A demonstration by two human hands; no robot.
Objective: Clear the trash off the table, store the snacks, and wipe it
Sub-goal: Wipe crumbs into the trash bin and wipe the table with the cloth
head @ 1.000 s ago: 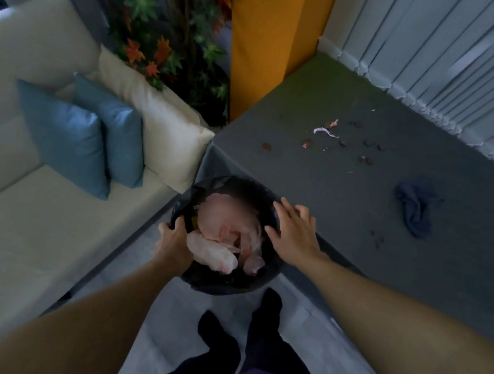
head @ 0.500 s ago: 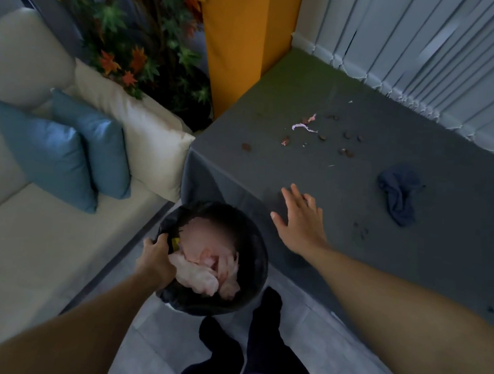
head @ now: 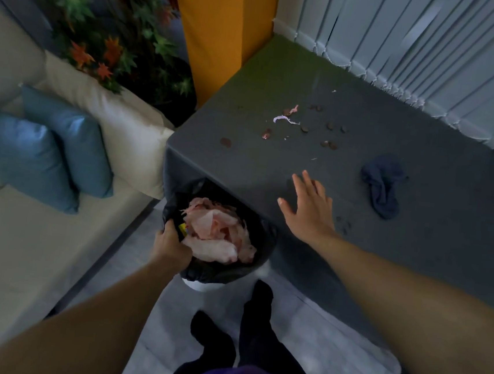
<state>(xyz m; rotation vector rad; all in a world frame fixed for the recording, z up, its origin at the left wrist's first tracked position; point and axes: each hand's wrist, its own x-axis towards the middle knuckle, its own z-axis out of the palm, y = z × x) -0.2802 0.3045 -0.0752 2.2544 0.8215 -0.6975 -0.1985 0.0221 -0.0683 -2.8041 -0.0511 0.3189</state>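
A white bin lined with a black bag [head: 259, 248] stands on the floor against the near left corner of the grey table [head: 414, 257], filled with pink crumpled wrappers [head: 214, 232]. My left hand [head: 170, 247] grips the bin's near left rim. My right hand [head: 308, 206] hovers flat, fingers spread, over the table's near edge, holding nothing. Small scraps of paper [head: 285, 118] and several brown crumbs [head: 329, 145] lie scattered toward the table's far left. A dark blue cloth [head: 383, 188] lies crumpled on the table to the right of my right hand.
A cream sofa [head: 23, 240] with two blue cushions [head: 41, 149] runs along the left. A plant with orange leaves [head: 103, 37] and an orange pillar [head: 221, 33] stand behind the table corner. Grey vertical blinds [head: 433, 54] close the far side. My dark-clad legs [head: 240, 337] stand below the bin.
My right hand left the bin's rim and moved up over the table with fingers spread. The bin has dropped lower, beside the table corner, still held by my left hand.
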